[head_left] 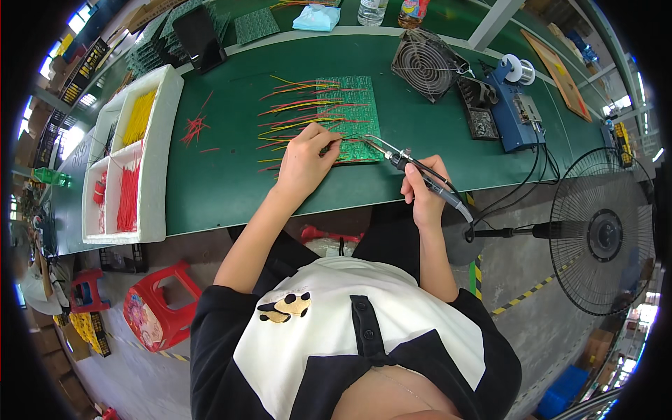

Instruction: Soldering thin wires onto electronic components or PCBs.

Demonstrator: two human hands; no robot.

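Note:
A green circuit board panel [364, 105] lies on the green table, with several red and yellow wires [290, 105] sticking out past its left side. My left hand [308, 155] is over the panel's lower left edge, its fingers pinched together at a wire end. What exactly sits between those fingertips is too small to make out fully, but it looks like a wire. My right hand [427, 185] grips a soldering iron [432, 186] with a thin feed tube along it. The iron's tip points left, at the panel close to my left fingertips.
A white foam box [155, 168] with yellow and red wires stands left, beside loose red wire pieces [196, 127]. A small fan [428, 66], a blue soldering station [514, 105] with cables and a large floor fan [603, 234] are right. Stacked boards [255, 26] lie at the back.

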